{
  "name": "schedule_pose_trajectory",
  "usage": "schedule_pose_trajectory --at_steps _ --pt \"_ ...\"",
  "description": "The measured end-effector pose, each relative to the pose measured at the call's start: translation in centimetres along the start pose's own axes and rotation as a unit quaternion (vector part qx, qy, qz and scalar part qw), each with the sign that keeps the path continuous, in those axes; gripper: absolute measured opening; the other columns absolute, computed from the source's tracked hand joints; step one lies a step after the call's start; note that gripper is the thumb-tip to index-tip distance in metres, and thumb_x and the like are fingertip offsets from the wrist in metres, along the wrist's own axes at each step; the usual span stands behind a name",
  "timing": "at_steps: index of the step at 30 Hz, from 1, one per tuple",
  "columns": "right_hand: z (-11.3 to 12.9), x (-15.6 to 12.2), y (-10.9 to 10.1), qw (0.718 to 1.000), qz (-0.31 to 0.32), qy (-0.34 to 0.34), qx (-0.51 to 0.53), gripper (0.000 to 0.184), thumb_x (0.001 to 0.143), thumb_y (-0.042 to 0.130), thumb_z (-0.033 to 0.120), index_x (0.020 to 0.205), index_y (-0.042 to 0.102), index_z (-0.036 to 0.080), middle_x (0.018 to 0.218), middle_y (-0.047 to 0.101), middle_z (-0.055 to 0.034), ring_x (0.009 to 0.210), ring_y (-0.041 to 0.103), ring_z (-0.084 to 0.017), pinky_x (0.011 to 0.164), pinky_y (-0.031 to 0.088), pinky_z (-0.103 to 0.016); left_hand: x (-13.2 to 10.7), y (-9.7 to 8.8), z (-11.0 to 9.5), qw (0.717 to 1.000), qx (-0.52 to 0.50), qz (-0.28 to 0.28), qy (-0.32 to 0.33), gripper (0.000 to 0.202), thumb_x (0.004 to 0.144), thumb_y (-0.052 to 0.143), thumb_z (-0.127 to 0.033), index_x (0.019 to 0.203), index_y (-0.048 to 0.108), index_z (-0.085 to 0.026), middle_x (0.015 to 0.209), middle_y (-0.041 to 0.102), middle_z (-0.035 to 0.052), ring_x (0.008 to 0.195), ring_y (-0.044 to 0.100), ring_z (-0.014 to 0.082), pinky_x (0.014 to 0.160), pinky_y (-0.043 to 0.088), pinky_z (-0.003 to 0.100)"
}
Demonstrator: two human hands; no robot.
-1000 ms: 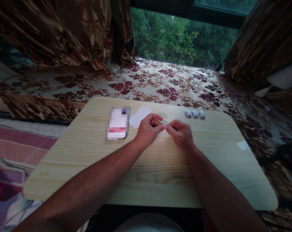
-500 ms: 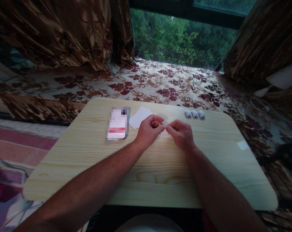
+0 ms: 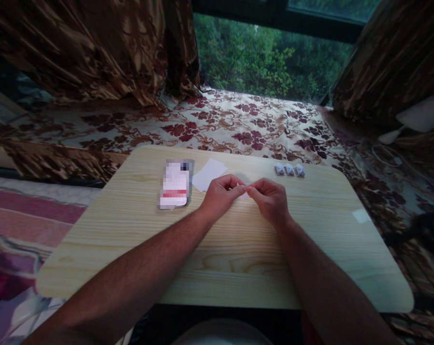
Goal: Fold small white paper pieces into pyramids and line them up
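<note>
With our left hand (image 3: 220,195) and right hand (image 3: 271,199) we pinch a small paper piece (image 3: 244,196) between the fingers, while left of them the phone's (image 3: 175,179) red band (image 3: 174,193) is too pixelated to read.

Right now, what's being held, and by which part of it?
A small pale paper, pinched by the left hand and right hand; exact grip spots are hidden.

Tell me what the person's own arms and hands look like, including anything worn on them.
The left hand and right hand are ungloved. The left forearm and right forearm show no sleeve, watch or bracelet. I can't make out any rings.
</note>
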State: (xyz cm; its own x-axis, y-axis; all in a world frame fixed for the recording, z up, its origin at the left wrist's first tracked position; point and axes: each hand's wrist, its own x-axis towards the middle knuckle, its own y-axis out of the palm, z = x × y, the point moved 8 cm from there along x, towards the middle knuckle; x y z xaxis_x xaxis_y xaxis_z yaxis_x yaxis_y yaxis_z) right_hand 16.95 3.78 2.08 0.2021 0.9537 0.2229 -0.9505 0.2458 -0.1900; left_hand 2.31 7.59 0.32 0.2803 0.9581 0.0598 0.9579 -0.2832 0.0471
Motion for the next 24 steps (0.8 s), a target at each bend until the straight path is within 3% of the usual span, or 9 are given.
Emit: schedule_pose_trajectory --at_steps 11,24 --pt "-0.2 0.17 0.32 1.0 0.01 0.019 0.019 0.013 0.074 0.071 0.029 0.075 0.071 0.017 0.064 0.067 -0.0011 0.055 0.056 -0.013 0.052 0.042 -0.025 0.11 -0.45 0.07 1.0 0.02 -0.023 0.006 0.017 0.069 0.077 -0.03 0.069 0.068 -0.016 0.065 0.061 -0.0007 0.061 0.051 0.0117 0.059 0.039 0.026" --pt "-0.62 0.37 0.0 1.0 0.014 0.007 -0.014 0.01 0.075 0.069 0.027 0.073 0.07 0.017 0.063 0.066 -0.0004 0.055 0.054 -0.013 0.052 0.04 -0.025 0.08 -0.18 -0.42 0.998 0.055 -0.013 0.022 0.02 0.072 0.076 -0.035 0.071 0.069 -0.017 0.065 0.06 -0.0008 0.06 0.051 0.0112 0.057 0.038 0.025"
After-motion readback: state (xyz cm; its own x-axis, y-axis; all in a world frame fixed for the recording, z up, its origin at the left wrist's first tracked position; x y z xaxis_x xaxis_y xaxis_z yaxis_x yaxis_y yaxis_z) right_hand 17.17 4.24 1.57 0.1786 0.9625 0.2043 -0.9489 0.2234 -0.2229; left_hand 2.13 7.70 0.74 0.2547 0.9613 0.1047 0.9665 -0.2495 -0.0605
